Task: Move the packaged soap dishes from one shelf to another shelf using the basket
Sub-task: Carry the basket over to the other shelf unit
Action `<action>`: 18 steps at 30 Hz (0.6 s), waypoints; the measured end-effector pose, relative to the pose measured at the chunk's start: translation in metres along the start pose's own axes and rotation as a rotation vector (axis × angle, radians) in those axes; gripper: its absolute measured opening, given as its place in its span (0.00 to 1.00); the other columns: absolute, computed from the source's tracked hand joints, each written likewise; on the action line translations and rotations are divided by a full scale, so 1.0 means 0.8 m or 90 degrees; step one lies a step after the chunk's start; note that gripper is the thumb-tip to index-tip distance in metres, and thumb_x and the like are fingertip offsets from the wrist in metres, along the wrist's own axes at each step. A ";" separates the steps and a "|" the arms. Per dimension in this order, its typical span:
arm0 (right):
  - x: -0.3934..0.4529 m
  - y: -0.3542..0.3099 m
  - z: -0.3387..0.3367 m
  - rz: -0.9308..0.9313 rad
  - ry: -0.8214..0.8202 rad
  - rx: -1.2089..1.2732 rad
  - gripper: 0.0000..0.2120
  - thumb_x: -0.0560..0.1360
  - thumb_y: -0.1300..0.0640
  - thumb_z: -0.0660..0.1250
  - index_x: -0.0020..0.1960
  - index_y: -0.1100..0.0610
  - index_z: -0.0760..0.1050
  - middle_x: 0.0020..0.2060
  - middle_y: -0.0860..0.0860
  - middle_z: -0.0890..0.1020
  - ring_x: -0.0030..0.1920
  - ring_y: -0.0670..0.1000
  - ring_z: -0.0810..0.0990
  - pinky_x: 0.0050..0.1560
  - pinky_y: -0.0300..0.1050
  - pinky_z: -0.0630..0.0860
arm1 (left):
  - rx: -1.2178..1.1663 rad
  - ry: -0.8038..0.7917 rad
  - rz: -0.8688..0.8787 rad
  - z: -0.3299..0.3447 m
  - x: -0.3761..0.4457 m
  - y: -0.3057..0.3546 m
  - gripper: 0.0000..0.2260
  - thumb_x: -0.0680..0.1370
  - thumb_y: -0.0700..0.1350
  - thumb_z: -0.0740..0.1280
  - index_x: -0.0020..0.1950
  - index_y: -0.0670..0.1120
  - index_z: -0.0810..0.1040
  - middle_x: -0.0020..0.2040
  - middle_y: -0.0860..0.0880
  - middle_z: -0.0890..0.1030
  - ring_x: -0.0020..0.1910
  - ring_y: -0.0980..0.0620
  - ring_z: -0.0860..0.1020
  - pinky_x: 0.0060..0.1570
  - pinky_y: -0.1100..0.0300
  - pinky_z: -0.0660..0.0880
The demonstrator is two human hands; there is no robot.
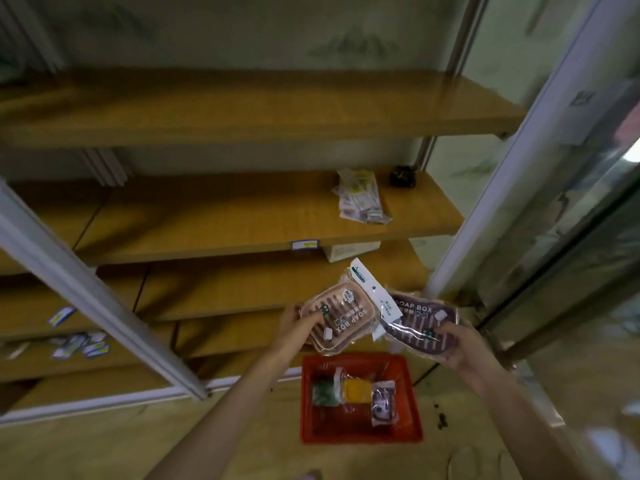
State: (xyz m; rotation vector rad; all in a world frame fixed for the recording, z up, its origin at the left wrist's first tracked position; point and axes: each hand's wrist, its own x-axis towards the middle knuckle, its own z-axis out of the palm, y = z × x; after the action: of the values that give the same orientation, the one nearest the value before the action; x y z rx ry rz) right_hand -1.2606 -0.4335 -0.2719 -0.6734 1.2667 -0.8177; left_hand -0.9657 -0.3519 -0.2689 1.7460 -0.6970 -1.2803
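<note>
— Head view: what do the hands hold?
— The left hand [297,321] grips a pink packaged soap dish [337,315], thumb across its face; the right hand [459,346] clamps a purple packaged soap dish [420,327] — both above the red basket [360,434].
— And the basket?
— On the floor below the wooden shelves [242,216], holding three more packages [356,393].

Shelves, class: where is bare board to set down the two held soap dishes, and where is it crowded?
Free: the middle shelf left of the loose packets; the whole top shelf. Crowded: the red basket and the lower-left shelf strewn with small packets.
</note>
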 end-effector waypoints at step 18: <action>0.169 0.141 -0.067 0.039 0.051 0.084 0.25 0.75 0.67 0.66 0.71 0.55 0.71 0.63 0.61 0.81 0.61 0.64 0.81 0.52 0.61 0.82 | 0.103 -0.134 -0.140 0.073 0.141 -0.198 0.18 0.74 0.40 0.75 0.61 0.49 0.75 0.54 0.49 0.84 0.52 0.49 0.84 0.55 0.50 0.81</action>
State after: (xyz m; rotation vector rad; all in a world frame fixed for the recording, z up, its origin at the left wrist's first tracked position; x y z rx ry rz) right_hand -1.2821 -0.4832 -0.4483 -0.4974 1.2872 -0.8776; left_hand -0.9910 -0.3839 -0.4677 1.8753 -0.7609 -1.6152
